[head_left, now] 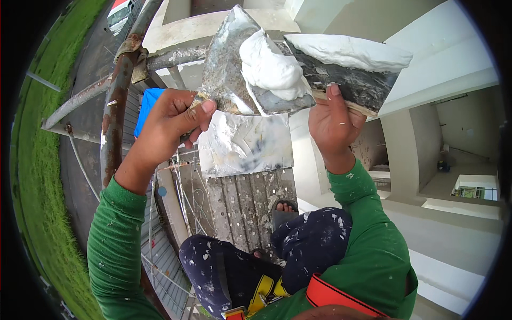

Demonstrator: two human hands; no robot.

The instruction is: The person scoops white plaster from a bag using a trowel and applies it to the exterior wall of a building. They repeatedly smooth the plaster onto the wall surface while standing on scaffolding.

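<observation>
Both hands were full. The left hand (173,120) was closed round the short, crusted grip of a trowel (221,72), thumb laid along the near side. The trowel's broad grey face was tilted up and carried a thick lump of white putty (272,66), heaped toward its right side. The right hand (336,125) gripped a dark blade (354,88) by its wooden near edge, thumb on top, the fingers mostly hidden behind. Along the blade's far edge lay a second load, a long, smooth strip of paste (354,50). The two tools were held up side by side, near corners close together; whether they touched could not be told.

Below them was a pale board (245,152), smeared with white and grey, by the far end of a ribbed, spattered plank (248,205). Rusty poles (113,117) stood to the left, with a blue thing (146,109) partly hidden behind the left wrist.
</observation>
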